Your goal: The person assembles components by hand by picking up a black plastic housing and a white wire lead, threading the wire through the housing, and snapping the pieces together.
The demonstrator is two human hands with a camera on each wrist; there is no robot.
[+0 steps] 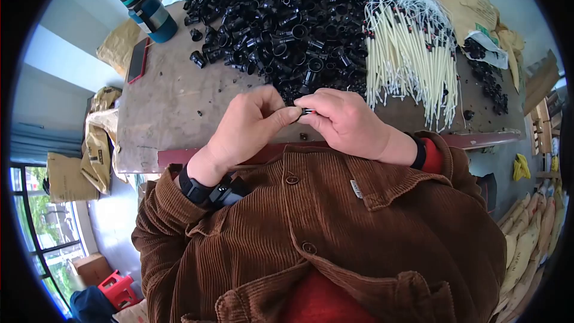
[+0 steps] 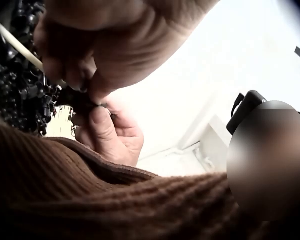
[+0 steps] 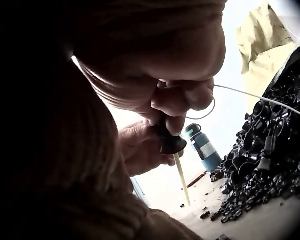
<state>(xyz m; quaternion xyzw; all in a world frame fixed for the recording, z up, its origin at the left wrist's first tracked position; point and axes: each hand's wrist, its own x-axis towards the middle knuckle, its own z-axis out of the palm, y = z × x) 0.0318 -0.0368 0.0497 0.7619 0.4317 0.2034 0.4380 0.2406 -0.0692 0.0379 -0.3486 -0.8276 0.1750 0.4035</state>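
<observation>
Close in front of the chest, the left hand (image 1: 239, 125) and right hand (image 1: 350, 121) meet fingertip to fingertip, both pinching a small black flared plastic fitting (image 3: 173, 144). A thin cream tube (image 3: 181, 177) sticks out of its wide end in the right wrist view. The same tube slants past the left fingers in the left wrist view. A thin white wire (image 3: 250, 96) loops out beside the right fingers. Small dark and red bits show between the fingertips in the head view. Fingers hide most of the fitting.
Beyond the hands, black plastic fittings (image 1: 281, 24) lie in a heap on the table (image 1: 173, 125). To their right is a bundle of cream tubes (image 1: 406, 54) with white wires. A blue bottle (image 1: 154, 18) and a phone (image 1: 139, 61) are at the left; sacks (image 1: 463, 0) stand at the right.
</observation>
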